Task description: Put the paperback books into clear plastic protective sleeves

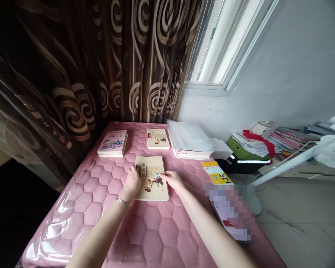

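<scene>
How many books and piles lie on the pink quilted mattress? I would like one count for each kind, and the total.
Tan books: 2
Cartoon-cover book stack: 1
Yellow panda book: 1
Clear-folder pile: 1
Pixelated item: 1
Total: 6

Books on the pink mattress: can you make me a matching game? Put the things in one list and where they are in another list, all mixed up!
Things:
1. Nearer Journey to the West book
2. Stack of picture books
3. Farther Journey to the West book
4. Yellow panda book

Places:
A. Near the curtain
B. Next to the blurred patch
C. Touched by the left hand and right hand
D. Between the stack and the clear folders

Pairs: 1-C, 2-A, 3-D, 4-B
</scene>
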`<action>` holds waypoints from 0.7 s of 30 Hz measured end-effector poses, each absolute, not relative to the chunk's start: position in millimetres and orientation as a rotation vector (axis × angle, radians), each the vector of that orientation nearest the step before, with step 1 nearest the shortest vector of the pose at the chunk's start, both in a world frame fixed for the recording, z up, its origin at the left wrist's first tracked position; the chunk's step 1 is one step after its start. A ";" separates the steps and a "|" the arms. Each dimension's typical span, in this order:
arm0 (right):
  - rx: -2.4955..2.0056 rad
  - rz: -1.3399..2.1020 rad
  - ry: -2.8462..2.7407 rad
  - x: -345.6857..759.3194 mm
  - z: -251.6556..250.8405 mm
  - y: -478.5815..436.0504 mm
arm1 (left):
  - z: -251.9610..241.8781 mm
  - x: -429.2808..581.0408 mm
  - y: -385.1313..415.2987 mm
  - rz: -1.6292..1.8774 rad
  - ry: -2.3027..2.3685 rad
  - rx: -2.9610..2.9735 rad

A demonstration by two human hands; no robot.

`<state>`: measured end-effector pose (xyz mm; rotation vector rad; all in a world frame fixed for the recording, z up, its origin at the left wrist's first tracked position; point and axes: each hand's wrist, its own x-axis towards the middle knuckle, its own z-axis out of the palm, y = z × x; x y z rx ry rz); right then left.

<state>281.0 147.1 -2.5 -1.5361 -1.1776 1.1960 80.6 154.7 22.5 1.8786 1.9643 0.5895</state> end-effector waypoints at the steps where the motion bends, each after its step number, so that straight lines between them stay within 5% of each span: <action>1: -1.560 1.169 -1.203 281.9 -4.5 147.3 | 22.8 81.9 151.2 0.588 1.997 1.934; 5: -1.625 1.039 -1.304 282.2 -4.2 139.2 | 23.1 80.7 137.9 0.511 2.125 2.370; 9: -1.663 0.887 -1.371 277.2 -2.0 126.2 | 10.8 70.9 128.9 0.473 1.752 2.750; 21: -1.399 0.206 -1.939 268.6 -3.3 74.8 | -9.4 58.9 89.2 0.416 1.301 2.940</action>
